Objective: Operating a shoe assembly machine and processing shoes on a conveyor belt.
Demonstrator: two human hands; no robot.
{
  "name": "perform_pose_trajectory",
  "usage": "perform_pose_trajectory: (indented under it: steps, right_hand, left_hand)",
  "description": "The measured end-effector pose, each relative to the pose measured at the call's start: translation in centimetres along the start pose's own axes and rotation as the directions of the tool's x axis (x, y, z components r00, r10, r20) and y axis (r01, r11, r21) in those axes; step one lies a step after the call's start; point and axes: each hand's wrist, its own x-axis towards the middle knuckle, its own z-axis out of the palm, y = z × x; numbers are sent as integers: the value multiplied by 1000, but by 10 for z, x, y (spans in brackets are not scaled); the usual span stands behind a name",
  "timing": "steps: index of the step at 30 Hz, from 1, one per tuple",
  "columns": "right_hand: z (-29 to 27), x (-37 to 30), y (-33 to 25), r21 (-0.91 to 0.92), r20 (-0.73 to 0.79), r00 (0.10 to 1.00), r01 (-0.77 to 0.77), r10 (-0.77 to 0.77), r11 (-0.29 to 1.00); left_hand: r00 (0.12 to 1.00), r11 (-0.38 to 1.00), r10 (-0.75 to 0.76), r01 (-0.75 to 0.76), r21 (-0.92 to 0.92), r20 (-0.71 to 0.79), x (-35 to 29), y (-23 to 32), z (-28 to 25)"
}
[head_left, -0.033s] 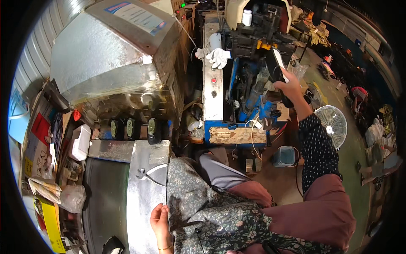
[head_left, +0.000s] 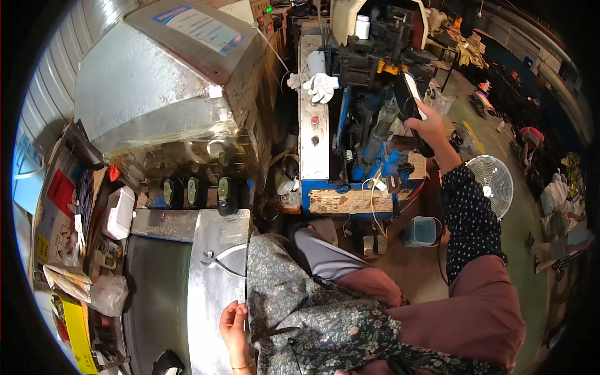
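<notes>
My right hand (head_left: 430, 125) reaches up to the far right and is closed around a long black-and-white shoe piece (head_left: 409, 92), whose far end is at the dark clamping head of a machine (head_left: 390, 65). My left hand (head_left: 235, 334) rests low by the metal tabletop (head_left: 215, 315), beside my flowered apron (head_left: 281, 281). Its fingers are curled in, with no object visible in them. Pincers with pale handles (head_left: 226, 259) lie on that tabletop, farther away than the left hand.
Several dark shoe pieces (head_left: 228, 195) stand before the metal hood (head_left: 144, 75) at left. White gloves (head_left: 322, 87) lie on the machine's control panel (head_left: 315, 147). A fan (head_left: 489, 187) and a clear bin (head_left: 420, 231) stand at right. A dark conveyor belt (head_left: 156, 300) runs at left.
The view has shifted very slightly. My left hand sits a touch farther left; my right hand keeps its hold on the shoe piece at the machine.
</notes>
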Motion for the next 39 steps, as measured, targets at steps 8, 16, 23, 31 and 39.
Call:
perform_pose_trajectory:
  steps: [8, 16, 23, 31, 39]
  right_hand:
    - [1, 26, -14, -460, 286, 939, -39, 189, 887]
    - [35, -14, -22, -571, 94, 985, -65, 144, 818]
    - [54, -5, -31, -304, 37, 999, 34, -24, 952]
    - [58, 64, 47, -580, 150, 981, -13, 123, 814]
    - [74, 103, 38, -549, 191, 976, 22, 100, 835]
  left_hand:
    - [994, 1000, 30, -30, -8, 109, -6, 45, 64]
    - [977, 999, -1, -9, 42, 212, -15, 37, 102]
    - [999, 998, 17, -19, 57, 36, -15, 27, 57]
    - [582, 775, 398, 201, 600, -709, 47, -41, -87]
    - [-39, 906, -72, 416, -81, -997, 15, -40, -300]
